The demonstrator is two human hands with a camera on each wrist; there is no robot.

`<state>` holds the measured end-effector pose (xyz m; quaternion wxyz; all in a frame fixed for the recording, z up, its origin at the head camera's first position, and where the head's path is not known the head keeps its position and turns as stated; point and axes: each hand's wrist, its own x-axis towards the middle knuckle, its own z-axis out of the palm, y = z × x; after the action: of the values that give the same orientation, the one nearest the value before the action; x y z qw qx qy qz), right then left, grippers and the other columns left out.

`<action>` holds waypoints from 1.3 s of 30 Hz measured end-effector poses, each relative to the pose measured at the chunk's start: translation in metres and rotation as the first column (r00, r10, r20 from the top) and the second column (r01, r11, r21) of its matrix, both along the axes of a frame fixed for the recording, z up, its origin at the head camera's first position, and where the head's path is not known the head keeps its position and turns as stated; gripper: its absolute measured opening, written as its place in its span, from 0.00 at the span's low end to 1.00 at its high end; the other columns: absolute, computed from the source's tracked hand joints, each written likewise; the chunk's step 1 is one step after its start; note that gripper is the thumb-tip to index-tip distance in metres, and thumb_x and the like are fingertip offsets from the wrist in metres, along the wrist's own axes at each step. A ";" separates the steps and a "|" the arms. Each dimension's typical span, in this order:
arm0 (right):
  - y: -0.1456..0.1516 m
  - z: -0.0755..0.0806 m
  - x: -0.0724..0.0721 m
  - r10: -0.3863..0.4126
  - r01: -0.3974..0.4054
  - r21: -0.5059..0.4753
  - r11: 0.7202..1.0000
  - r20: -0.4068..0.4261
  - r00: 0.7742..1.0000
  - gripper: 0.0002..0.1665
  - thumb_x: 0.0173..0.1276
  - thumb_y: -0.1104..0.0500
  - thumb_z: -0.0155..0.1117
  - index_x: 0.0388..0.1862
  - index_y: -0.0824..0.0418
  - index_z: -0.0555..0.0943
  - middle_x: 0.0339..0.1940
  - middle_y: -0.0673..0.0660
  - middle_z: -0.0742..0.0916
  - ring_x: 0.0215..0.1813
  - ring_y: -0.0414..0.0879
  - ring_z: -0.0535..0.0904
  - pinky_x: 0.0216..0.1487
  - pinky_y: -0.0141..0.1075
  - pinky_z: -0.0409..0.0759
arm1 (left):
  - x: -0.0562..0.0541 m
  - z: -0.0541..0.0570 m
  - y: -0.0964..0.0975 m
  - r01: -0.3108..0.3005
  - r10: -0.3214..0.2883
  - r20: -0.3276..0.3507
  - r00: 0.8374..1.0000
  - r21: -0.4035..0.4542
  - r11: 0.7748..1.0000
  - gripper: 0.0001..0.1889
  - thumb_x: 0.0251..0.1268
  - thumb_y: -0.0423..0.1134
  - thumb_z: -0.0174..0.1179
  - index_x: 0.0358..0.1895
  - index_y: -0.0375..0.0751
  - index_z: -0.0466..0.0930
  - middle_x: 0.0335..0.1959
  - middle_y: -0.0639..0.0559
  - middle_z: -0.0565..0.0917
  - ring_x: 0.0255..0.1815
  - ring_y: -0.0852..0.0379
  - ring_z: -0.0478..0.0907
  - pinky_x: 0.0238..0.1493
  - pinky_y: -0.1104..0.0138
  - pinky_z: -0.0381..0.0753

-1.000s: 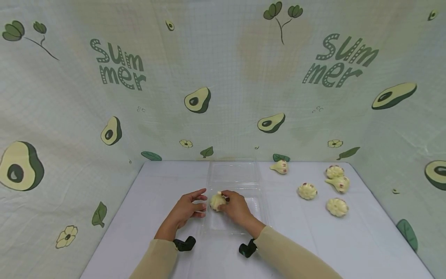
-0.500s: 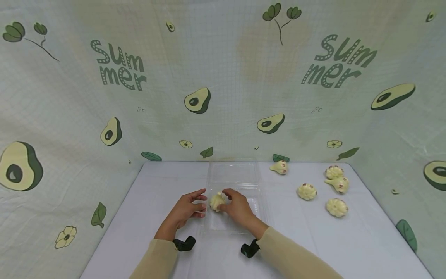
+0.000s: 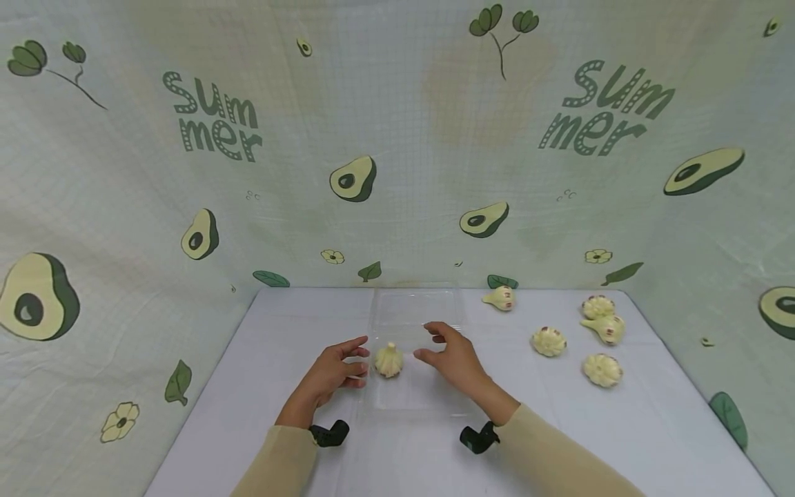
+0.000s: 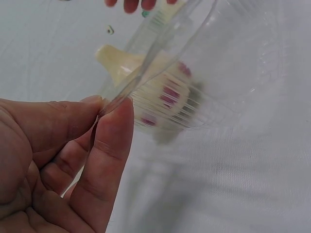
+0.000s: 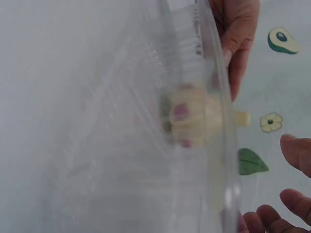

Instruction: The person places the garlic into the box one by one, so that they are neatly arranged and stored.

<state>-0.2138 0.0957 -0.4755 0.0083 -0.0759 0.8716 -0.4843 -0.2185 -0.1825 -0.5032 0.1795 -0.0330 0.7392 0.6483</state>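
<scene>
A clear plastic clamshell box (image 3: 406,400) lies on the table with its lid (image 3: 416,304) folded back. One garlic bulb (image 3: 388,361) stands stem-up in the box's left part; purple marks show on it (image 4: 167,94) through the plastic wall in the left wrist view. My left hand (image 3: 335,373) pinches the box's left rim between thumb and forefinger (image 4: 114,128). Right of the bulb, my right hand (image 3: 456,362) hovers over the box with fingers apart, holding nothing. In the right wrist view, thumb and fingertips of that hand (image 5: 291,194) appear beyond the rim.
Several other garlic bulbs lie on the right of the white table: one (image 3: 499,298) near the back edge, another (image 3: 549,342) closer in, the rest farther right, including a front one (image 3: 602,371). A printed cloth (image 3: 404,138) hangs behind and at both sides.
My right hand has let go of the garlic bulb and drawn away to the right. The bulb stays in the box, and my left hand keeps its place on the rim.
</scene>
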 end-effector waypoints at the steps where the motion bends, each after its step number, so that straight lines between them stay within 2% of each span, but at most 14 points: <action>1: 0.005 0.003 0.000 -0.009 0.009 0.001 1.000 0.003 1.000 0.34 0.67 0.54 0.78 0.71 0.58 0.79 0.68 0.61 0.84 0.67 0.58 0.81 0.59 0.52 0.86 | 0.000 0.000 0.000 0.001 -0.001 0.000 1.000 0.001 1.000 0.36 0.70 0.25 0.66 0.80 0.44 0.68 0.65 0.39 0.78 0.42 0.54 0.84 0.40 0.62 0.91; 4: 0.023 0.011 -0.001 -0.025 0.025 0.020 0.999 -0.011 1.000 0.36 0.68 0.53 0.77 0.72 0.58 0.77 0.69 0.60 0.83 0.67 0.58 0.81 0.58 0.51 0.88 | 0.000 0.000 -0.001 0.005 -0.005 0.000 1.000 0.002 1.000 0.37 0.70 0.25 0.66 0.81 0.43 0.68 0.65 0.39 0.78 0.42 0.54 0.84 0.40 0.62 0.91; 10: 0.059 0.022 -0.002 -0.061 0.063 0.047 0.997 -0.033 0.998 0.37 0.71 0.53 0.75 0.75 0.60 0.74 0.72 0.61 0.81 0.69 0.60 0.78 0.62 0.51 0.86 | -0.001 -0.001 -0.001 0.009 -0.009 0.000 1.000 0.002 1.000 0.37 0.70 0.25 0.65 0.81 0.43 0.67 0.66 0.38 0.77 0.42 0.54 0.84 0.40 0.62 0.91; 19: 0.113 0.025 -0.003 -0.205 0.210 0.078 0.975 -0.065 0.976 0.39 0.74 0.46 0.72 0.76 0.61 0.71 0.74 0.65 0.78 0.72 0.63 0.75 0.64 0.58 0.83 | -0.001 -0.002 0.000 0.006 -0.006 0.001 1.000 0.003 1.000 0.36 0.70 0.24 0.65 0.80 0.42 0.67 0.65 0.38 0.77 0.41 0.54 0.84 0.41 0.63 0.91; 23: 0.139 0.022 -0.003 -0.276 0.283 0.090 0.955 -0.089 0.957 0.41 0.75 0.43 0.69 0.77 0.63 0.70 0.74 0.67 0.77 0.72 0.64 0.74 0.65 0.60 0.79 | -0.001 -0.002 0.000 0.004 -0.004 0.004 1.000 0.003 1.000 0.36 0.71 0.24 0.65 0.80 0.42 0.67 0.65 0.38 0.77 0.41 0.54 0.84 0.41 0.62 0.92; 29: 0.174 0.013 -0.003 -0.367 0.373 0.116 0.921 -0.070 0.928 0.44 0.77 0.40 0.67 0.79 0.65 0.67 0.76 0.70 0.74 0.74 0.68 0.70 0.66 0.63 0.76 | -0.002 -0.002 0.001 0.001 -0.001 0.010 1.000 0.002 1.000 0.36 0.70 0.24 0.65 0.80 0.42 0.68 0.65 0.38 0.77 0.42 0.53 0.84 0.41 0.62 0.92; 34: 0.198 -0.001 -0.003 -0.408 0.414 0.155 0.897 -0.066 0.910 0.44 0.78 0.42 0.66 0.79 0.69 0.66 0.76 0.74 0.72 0.73 0.72 0.68 0.66 0.66 0.74 | -0.001 -0.001 0.000 0.001 -0.001 0.012 1.000 0.000 1.000 0.36 0.70 0.24 0.65 0.80 0.42 0.68 0.65 0.38 0.77 0.42 0.53 0.84 0.41 0.62 0.92; 39: 0.210 -0.016 -0.007 -0.428 0.421 0.192 0.886 -0.007 0.904 0.47 0.77 0.40 0.66 0.80 0.70 0.64 0.76 0.77 0.70 0.73 0.75 0.67 0.66 0.68 0.73 | -0.001 0.000 -0.001 0.002 -0.002 0.011 1.000 0.010 1.000 0.36 0.71 0.23 0.64 0.80 0.42 0.67 0.65 0.37 0.77 0.42 0.53 0.84 0.41 0.62 0.92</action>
<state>-0.2204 0.3058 -0.4912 -0.0750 0.1263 0.9086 -0.3909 -0.2192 -0.1832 -0.5033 0.1842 -0.0348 0.7349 0.6517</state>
